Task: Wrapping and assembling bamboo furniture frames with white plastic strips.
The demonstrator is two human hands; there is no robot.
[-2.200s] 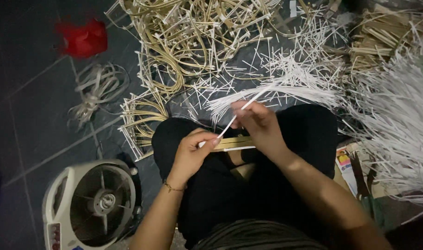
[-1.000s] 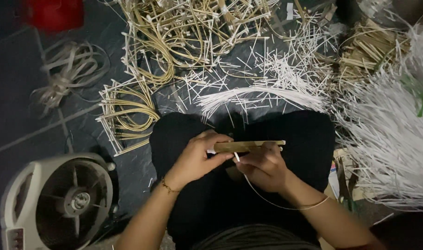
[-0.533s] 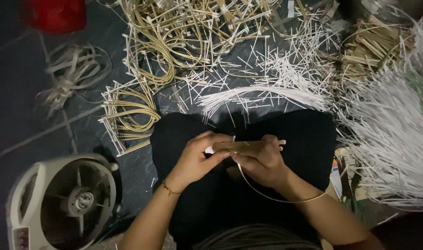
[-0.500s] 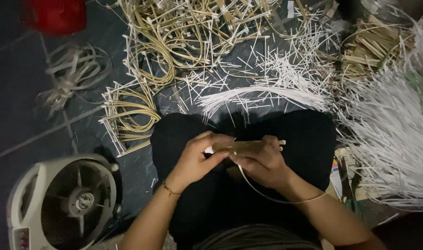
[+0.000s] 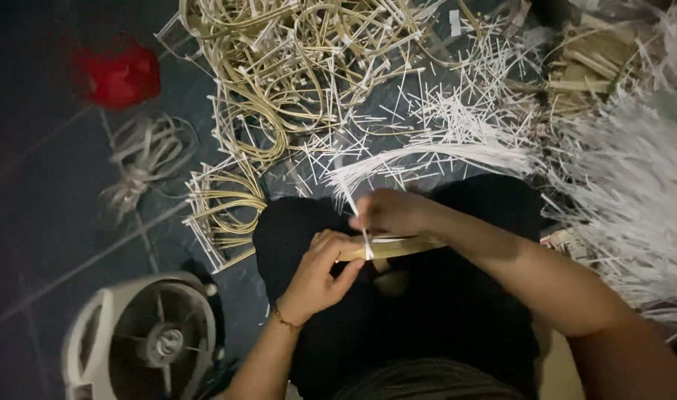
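Over my lap in dark trousers, my left hand (image 5: 320, 272) grips the left end of a small flat bundle of tan cane strips (image 5: 401, 247), held level. My right hand (image 5: 391, 210) is raised just above the bundle and pinches a thin white strip (image 5: 361, 226). That strip runs down from the fingers and crosses the bundle near my left thumb. A thin bracelet sits on my left wrist.
A tangle of tan cane loops (image 5: 294, 67) and scattered white strip offcuts (image 5: 457, 118) cover the dark tiled floor ahead. A big heap of white strips (image 5: 634, 192) lies at the right. A white fan (image 5: 142, 341) stands bottom left, a red object (image 5: 120, 74) top left.
My right hand has risen from under the bundle to above it, pulling the white strip up. The long loop that hung below my right wrist is gone. The camera has shifted.
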